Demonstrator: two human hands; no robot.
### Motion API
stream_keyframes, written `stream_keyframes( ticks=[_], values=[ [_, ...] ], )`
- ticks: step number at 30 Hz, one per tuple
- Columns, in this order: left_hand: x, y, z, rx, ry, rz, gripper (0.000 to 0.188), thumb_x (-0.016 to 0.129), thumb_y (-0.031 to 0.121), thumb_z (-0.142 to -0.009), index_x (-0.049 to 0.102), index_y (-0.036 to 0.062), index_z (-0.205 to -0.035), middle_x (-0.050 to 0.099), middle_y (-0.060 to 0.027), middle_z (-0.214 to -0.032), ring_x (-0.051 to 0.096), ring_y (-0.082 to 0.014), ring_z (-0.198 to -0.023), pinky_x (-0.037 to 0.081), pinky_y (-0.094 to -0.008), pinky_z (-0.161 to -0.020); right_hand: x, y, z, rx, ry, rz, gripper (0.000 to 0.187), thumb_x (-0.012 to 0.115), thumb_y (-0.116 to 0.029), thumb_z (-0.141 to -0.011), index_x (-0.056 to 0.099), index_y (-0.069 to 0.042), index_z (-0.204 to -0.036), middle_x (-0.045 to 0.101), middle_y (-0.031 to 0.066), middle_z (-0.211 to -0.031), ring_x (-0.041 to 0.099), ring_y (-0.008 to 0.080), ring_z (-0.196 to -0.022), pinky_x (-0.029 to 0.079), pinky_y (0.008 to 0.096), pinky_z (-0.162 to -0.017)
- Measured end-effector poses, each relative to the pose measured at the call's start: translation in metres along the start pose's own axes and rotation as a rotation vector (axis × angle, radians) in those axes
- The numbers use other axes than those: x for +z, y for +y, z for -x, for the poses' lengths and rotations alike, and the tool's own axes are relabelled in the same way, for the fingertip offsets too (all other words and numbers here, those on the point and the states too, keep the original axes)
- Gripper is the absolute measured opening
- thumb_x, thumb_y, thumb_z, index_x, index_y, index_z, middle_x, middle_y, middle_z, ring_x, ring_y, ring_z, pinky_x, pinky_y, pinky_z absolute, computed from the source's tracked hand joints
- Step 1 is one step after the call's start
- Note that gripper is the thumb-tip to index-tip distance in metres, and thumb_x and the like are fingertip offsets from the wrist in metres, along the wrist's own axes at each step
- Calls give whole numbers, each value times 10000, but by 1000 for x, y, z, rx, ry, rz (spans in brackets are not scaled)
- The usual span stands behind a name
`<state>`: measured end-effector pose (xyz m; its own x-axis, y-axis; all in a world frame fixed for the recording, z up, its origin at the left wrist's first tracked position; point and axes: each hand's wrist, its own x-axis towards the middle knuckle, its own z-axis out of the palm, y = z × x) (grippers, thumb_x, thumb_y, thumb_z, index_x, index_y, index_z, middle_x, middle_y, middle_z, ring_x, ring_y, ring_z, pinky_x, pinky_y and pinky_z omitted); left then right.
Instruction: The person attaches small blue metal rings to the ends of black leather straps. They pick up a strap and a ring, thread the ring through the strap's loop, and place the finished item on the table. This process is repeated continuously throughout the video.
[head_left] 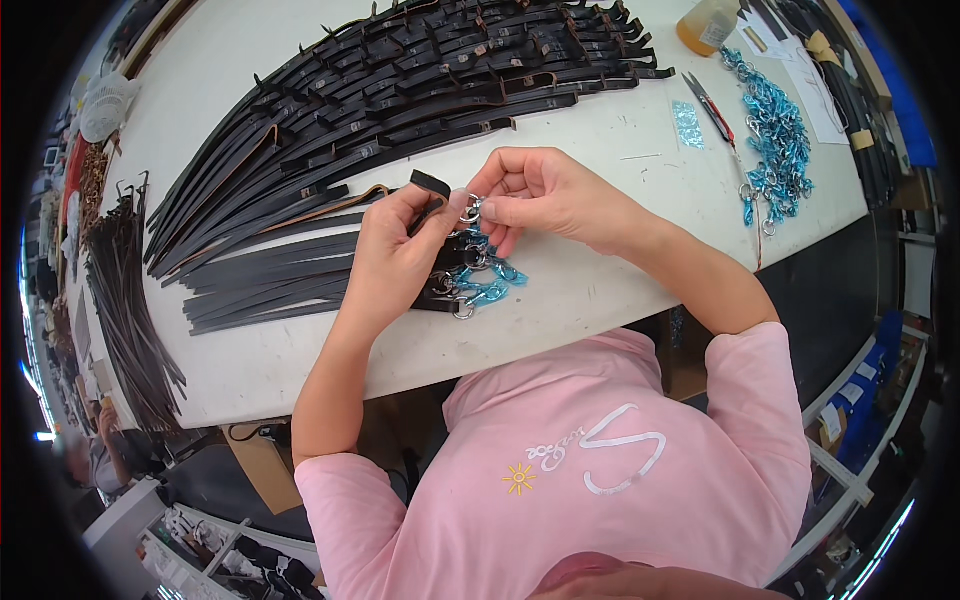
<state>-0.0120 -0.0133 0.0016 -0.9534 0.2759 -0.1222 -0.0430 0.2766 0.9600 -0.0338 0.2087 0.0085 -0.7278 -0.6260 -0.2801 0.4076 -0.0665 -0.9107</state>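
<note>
My left hand [392, 258] is closed around a black leather strap [430, 184], whose folded end sticks up above the thumb and fingers. Against that end, my right hand [560, 200] pinches a silver metal ring [470, 210] between thumb and fingertips. Part of the ring is covered by the fingers, so I cannot tell whether it is around the strap. Just below both hands lie several metal clasps in blue plastic wrap [490, 292], with rings at the ends of black straps [270, 290] that run left under my left wrist.
Rows of black straps [400, 95] cover the far part of the white table [600, 300]. A bundle of thin dark strips [130, 300] hangs over the left edge. At right are a pile of blue-wrapped clasps [778, 135], red-handled snips [712, 108] and a bottle of amber liquid [706, 28].
</note>
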Motion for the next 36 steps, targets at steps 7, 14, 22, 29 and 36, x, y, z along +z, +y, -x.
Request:
stream_keyframes(
  ticks=[7, 14, 22, 29, 36],
  values=[
    [2, 4, -3, -25, 17, 99, 328, 640, 254, -1021, 695, -52, -916, 493, 45, -660, 388, -42, -634, 329, -242, -573, -3, -4, 0, 12, 2, -4, 297, 667, -158, -982, 629, 43, -1197, 718, 119, -956, 724, 167, -850, 606, 298, -813],
    [0, -2, 1, 95, 31, -74, 103, 658, 87, -965, 689, -10, -981, 577, -15, -684, 507, -70, -645, 399, -247, -576, -7, -4, -1, 77, -28, -151, 255, 657, -179, -997, 636, 14, -1163, 718, 117, -951, 730, 159, -822, 619, 287, -801],
    [4, 17, 5, 455, 112, -487, 256, 710, -48, -840, 724, 45, -1078, 673, -43, -877, 645, -138, -746, 421, -252, -555, -16, -1, -1, 95, 12, -256, 198, 664, -155, -992, 634, -9, -1123, 705, 93, -939, 729, 151, -817, 622, 284, -803],
    [-7, 14, 2, 384, 216, -581, 245, 757, 141, -892, 762, 115, -1136, 612, -50, -754, 541, -189, -557, 422, -317, -523, -14, -20, 10, -233, 103, -34, 230, 694, -89, -960, 625, 14, -1153, 693, 91, -1007, 708, 151, -902, 604, 291, -842],
    [-2, 11, 4, 458, 124, -705, 297, 789, 120, -837, 746, 120, -1131, 628, -32, -763, 603, -205, -612, 482, -326, -545, -2, -6, 9, -286, 84, 213, 244, 698, -30, -938, 613, 14, -1162, 671, 69, -1066, 662, 111, -962, 568, 266, -888]
  ],
)
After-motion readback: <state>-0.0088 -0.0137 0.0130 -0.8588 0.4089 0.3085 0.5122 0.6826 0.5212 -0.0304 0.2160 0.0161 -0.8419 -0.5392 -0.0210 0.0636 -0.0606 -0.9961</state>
